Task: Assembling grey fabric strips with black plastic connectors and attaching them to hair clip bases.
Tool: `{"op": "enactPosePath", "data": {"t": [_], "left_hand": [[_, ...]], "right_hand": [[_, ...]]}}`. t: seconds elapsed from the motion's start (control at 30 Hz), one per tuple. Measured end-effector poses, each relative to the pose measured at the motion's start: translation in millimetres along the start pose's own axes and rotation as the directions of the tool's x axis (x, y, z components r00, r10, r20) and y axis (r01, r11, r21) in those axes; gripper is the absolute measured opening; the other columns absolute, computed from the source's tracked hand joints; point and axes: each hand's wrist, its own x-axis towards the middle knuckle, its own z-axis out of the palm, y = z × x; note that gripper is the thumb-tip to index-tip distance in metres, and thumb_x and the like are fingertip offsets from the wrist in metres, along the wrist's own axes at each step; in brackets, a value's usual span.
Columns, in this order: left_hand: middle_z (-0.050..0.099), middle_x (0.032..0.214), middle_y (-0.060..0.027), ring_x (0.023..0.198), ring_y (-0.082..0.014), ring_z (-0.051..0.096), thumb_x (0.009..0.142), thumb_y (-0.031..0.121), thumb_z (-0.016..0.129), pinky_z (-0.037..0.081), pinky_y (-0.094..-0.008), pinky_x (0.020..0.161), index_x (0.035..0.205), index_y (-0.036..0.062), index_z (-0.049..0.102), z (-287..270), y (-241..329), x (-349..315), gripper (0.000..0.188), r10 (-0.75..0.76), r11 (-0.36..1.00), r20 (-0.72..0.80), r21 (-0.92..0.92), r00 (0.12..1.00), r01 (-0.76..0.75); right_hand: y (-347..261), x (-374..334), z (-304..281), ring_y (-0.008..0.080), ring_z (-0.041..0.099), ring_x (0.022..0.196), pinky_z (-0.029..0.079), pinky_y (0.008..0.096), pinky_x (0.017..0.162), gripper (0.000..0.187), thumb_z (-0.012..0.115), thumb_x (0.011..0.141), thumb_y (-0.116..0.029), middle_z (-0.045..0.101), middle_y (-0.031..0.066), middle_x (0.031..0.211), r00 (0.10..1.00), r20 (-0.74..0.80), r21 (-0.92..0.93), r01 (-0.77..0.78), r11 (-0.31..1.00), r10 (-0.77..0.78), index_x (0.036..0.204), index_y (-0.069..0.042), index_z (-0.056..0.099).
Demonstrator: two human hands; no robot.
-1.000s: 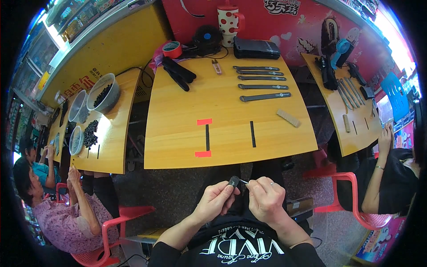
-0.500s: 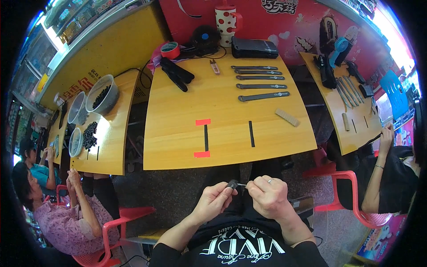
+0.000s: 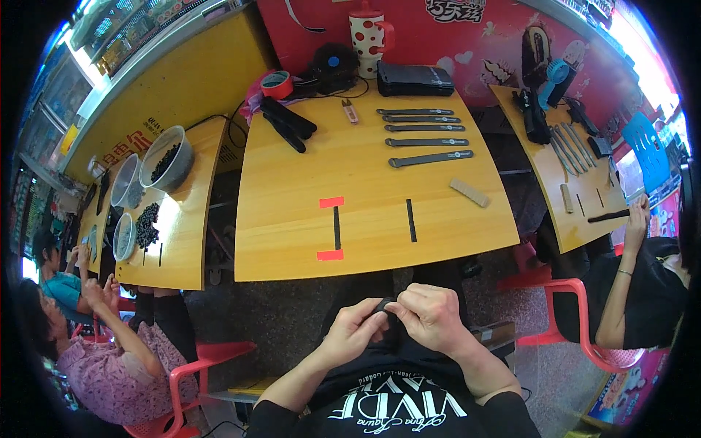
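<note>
Dark piece point(image 3: 382, 304): small, mostly covered by fingers, held in front of the torso, off the near edge of the counter point(image 3: 307, 168). Left hand point(image 3: 352, 332): grip pinching the dark piece, thumb on top. Right hand point(image 3: 431, 317): just beside the left, fingers curled in, thumb at the right side of the dark piece; cannot tell if its grip pinches the piece or only presses it, inner side hidden.

Counter, near part: black strip point(image 3: 336, 228) at left, upper red tape point(image 3: 331, 202) at its far end, lower red tape point(image 3: 330, 255) at its near end. Second black strip point(image 3: 411, 220) to the right, roughly parallel, well apart. Beige block point(image 3: 469, 193) farther right, lying tilted.

Far right: five grey straps, nearest one point(image 3: 431, 159) slightly slanted, black case point(image 3: 414, 79) beyond them. Far left: tape roll point(image 3: 277, 85), black holder point(image 3: 288, 124) just nearer, pink clipper point(image 3: 350, 112) to its right. Dotted cup point(image 3: 366, 45) upright at the far edge.

Left counter: large bowl point(image 3: 184, 166) with dark bits inside, dark pile point(image 3: 147, 226) nearer, beside small bowl point(image 3: 125, 237). Right counter: blue fan point(image 3: 557, 73) at far end.
</note>
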Motion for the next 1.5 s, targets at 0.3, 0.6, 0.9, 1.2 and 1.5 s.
{"op": "enactPosePath", "data": {"t": [0.3,0.6,0.9,1.2,1.5], "left_hand": [[0.063,0.089,-0.0059,0.077,-0.0132,0.059,0.1,0.021,0.048,0.049,-0.0269,0.071,0.105,-0.0015,0.062,-2.8,1.4,14.9,0.027,-0.076,0.544,0.174,-0.818,0.982,0.187],[0.065,0.091,-0.0099,0.073,-0.0154,0.06,0.098,0.017,0.052,0.051,-0.0277,0.069,0.112,-0.0041,0.06,8.6,21.2,19.0,0.027,0.071,0.413,0.003,-0.91,0.997,-0.026],[0.064,0.092,-0.0079,0.074,-0.013,0.061,0.1,0.018,0.047,0.051,-0.0258,0.067,0.112,-0.0041,0.061,6.3,14.4,23.6,0.029,-0.007,0.517,0.035,-0.855,0.999,0.034],[0.058,0.094,-0.0044,0.077,-0.0105,0.058,0.1,0.016,0.047,0.048,-0.0233,0.068,0.113,-0.0031,0.061,1.8,16.9,18.7,0.027,0.09,0.643,0.153,-0.764,0.984,0.06],[0.06,0.066,-0.0076,0.049,-0.0157,0.057,0.098,0.018,0.047,0.05,-0.028,0.051,0.084,-0.0021,0.059,1.0,25.9,38.3,0.027,-0.153,0.706,-0.335,-0.695,0.93,-0.134]], "right_hand": [[-1.2,26.2,-9.5,0.0262,0.054,0.052,0.04,0.0342,0.045,0.016,0.071,0.075,-0.007,0.051,0.0084,0.058,0.993,0.012,0.052,0.115,0.992,-0.116,0.068,-0.004,0.057],[-3.0,31.4,-13.3,0.0162,0.047,0.045,0.035,0.029,0.04,0.02,0.073,0.063,-0.01,0.044,0.0022,0.059,0.812,-0.176,-0.282,0.5,0.819,-0.556,0.073,-0.004,0.056],[4.4,24.1,-13.6,0.0162,0.046,0.045,0.034,0.0287,0.041,0.021,0.073,0.066,-0.013,0.042,0.0019,0.059,0.833,-0.086,-0.224,0.519,0.825,-0.547,0.069,-0.006,0.053],[0.4,23.4,-19.6,0.0153,0.047,0.047,0.035,0.0275,0.043,0.029,0.074,0.074,-0.025,0.043,0.0021,0.06,0.838,-0.092,-0.237,0.506,0.829,-0.538,0.067,-0.009,0.05],[-22.6,10.1,-14.4,0.0085,0.044,0.047,0.029,0.0226,0.042,0.032,0.071,0.08,-0.03,0.038,-0.0041,0.055,0.672,0.047,-0.364,0.7,0.614,-0.739,0.063,-0.011,0.051]]}}
